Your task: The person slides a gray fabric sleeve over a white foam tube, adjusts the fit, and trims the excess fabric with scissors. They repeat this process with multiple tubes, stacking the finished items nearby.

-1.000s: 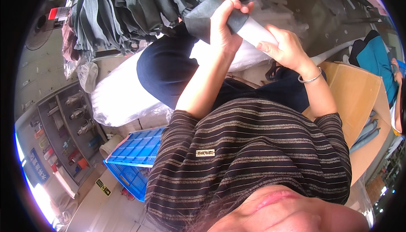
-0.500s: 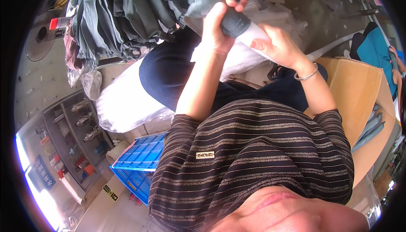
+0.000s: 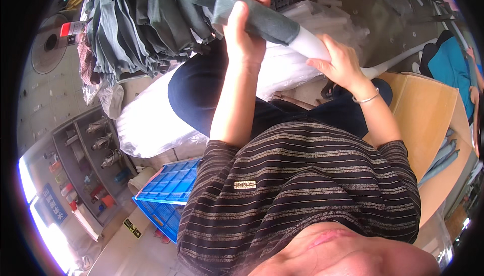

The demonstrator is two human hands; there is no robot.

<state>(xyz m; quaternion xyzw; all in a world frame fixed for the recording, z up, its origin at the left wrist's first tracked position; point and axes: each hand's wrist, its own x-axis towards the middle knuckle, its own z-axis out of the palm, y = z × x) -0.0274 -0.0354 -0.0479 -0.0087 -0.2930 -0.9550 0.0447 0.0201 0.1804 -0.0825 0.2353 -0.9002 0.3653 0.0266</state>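
A white tube (image 3: 308,45), which looks like foam, slants across in front of me with a dark grey-green fabric sleeve (image 3: 269,24) around its upper part. My left hand (image 3: 245,34) is wrapped about the sleeve, thumb on the near side and fingertips showing behind it. Lower down, my right hand (image 3: 340,62) grips the bare white end of the tube. At the sleeve's upper end the cloth is flat and stands past my left thumb. Many similar grey-green cloth pieces (image 3: 146,19) hang in a thick row just beyond, at the upper left.
White plastic-wrapped bundles (image 3: 151,125) lie by my knees. A blue plastic crate (image 3: 166,183) stands at my left, and an open cardboard box (image 3: 421,102) with grey-green covered tubes (image 3: 441,157) at my right. A fan (image 3: 50,43) is at the far left; another person's arm (image 3: 474,74) shows at the right edge.
My left hand has moved left and slightly down along the tube. The sleeve now lies smoother and longer on the tube, where it was bunched before. My right hand has shifted slightly right and down.
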